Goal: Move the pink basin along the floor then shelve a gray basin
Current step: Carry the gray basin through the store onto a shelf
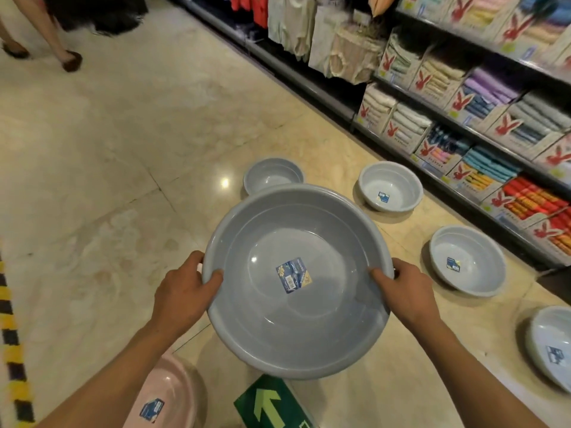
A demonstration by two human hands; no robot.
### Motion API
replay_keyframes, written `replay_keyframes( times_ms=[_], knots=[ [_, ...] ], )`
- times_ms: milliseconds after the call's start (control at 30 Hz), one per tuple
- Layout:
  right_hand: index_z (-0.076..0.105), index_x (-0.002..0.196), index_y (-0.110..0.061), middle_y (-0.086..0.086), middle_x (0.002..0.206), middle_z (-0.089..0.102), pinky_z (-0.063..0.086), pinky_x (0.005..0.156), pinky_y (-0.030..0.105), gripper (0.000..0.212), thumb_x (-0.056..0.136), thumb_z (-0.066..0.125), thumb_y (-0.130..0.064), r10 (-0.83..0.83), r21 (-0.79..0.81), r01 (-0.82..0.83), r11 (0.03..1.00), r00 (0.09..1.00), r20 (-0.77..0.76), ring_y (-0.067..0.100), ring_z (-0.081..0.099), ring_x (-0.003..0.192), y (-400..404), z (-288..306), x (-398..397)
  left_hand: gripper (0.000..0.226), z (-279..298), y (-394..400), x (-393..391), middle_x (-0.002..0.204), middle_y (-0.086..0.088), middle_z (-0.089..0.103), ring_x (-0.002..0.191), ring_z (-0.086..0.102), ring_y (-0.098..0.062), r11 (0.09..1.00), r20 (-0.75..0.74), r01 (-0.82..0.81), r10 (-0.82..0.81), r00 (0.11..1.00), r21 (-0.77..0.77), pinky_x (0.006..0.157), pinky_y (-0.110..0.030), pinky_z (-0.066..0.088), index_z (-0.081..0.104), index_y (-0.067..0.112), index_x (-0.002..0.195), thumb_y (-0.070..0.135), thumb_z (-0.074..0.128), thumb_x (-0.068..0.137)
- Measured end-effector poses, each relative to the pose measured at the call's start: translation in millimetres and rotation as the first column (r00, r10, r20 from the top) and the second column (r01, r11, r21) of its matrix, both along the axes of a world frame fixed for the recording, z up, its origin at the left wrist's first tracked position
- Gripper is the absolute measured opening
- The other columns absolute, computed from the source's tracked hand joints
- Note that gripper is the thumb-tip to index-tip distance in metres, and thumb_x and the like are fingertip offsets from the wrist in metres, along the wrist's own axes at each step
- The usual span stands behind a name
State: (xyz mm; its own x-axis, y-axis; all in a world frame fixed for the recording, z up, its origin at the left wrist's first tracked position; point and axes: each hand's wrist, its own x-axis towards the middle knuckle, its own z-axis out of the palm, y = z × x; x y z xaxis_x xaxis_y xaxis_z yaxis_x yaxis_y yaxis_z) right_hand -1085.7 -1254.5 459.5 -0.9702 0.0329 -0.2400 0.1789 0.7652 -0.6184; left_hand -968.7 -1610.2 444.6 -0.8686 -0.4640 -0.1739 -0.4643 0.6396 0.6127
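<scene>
head view: left hand (185, 290) and right hand (404, 290) clamp opposite rims of the round gray plastic basin (296, 282), keeping it level. it's probably shelf-bound; the pale pink plastic basin (173, 393) sits on the floor.

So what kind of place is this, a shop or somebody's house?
Most likely a shop aisle. Shelves hold boxed folded towels, the gray basin held in both hands carries a product sticker, and more stickered basins sit on the floor.
</scene>
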Motion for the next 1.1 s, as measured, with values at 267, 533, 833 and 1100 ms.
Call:
replay_keyframes(
  times_ms=[267, 533, 833, 1100],
  knots=[
    [0.070, 0.091, -0.020, -0.003, 0.072, 0.068, 0.044, 0.053, 0.027, 0.017, 0.087, 0.064, -0.035, -0.013, 0.015, 0.012, 1.000, 0.998, 0.057, 0.015, 0.063, 0.064, -46, -37, -51, 0.011, -44, -42, -57, 0.061, 0.007, 0.072, 0.056, 0.070, -0.013, 0.988, 0.016, -0.050, 0.048, 0.999, 0.148, 0.059, -0.044, 0.060, 0.060, 0.032, 0.096, 0.040, 0.066, 0.091],
    [0.071, 0.094, -0.026, -0.003, 0.072, 0.070, 0.058, 0.065, 0.041, 0.020, 0.086, 0.064, -0.042, -0.042, 0.042, 0.038, 0.998, 0.995, 0.089, 0.018, 0.065, 0.066, -109, -70, -136, 0.015, -62, -105, -138, 0.065, 0.002, 0.074, 0.062, 0.072, -0.020, 0.978, 0.074, -0.081, 0.068, 0.995, 0.193, 0.067, -0.050, 0.060, 0.062, 0.028, 0.100, 0.039, 0.064, 0.091],
    [0.073, 0.104, -0.022, -0.003, 0.074, 0.070, 0.046, 0.055, 0.029, 0.024, 0.089, 0.064, -0.038, -0.026, 0.043, 0.021, 0.999, 0.992, 0.124, 0.014, 0.064, 0.065, -155, -100, -240, 0.020, -99, -150, -238, 0.065, 0.004, 0.073, 0.060, 0.071, -0.014, 0.982, 0.074, -0.061, 0.049, 0.996, 0.181, 0.059, -0.042, 0.060, 0.061, 0.029, 0.099, 0.046, 0.062, 0.089],
    [0.071, 0.107, -0.022, -0.005, 0.073, 0.068, 0.049, 0.060, 0.033, 0.024, 0.089, 0.064, -0.037, -0.033, 0.042, 0.027, 0.999, 0.989, 0.145, 0.014, 0.063, 0.067, -186, -151, -350, 0.030, -143, -183, -347, 0.058, 0.000, 0.068, 0.055, 0.067, -0.017, 0.976, 0.087, -0.084, 0.068, 0.994, 0.203, 0.050, -0.027, 0.046, 0.060, 0.025, 0.093, 0.053, 0.059, 0.083]
  ],
)
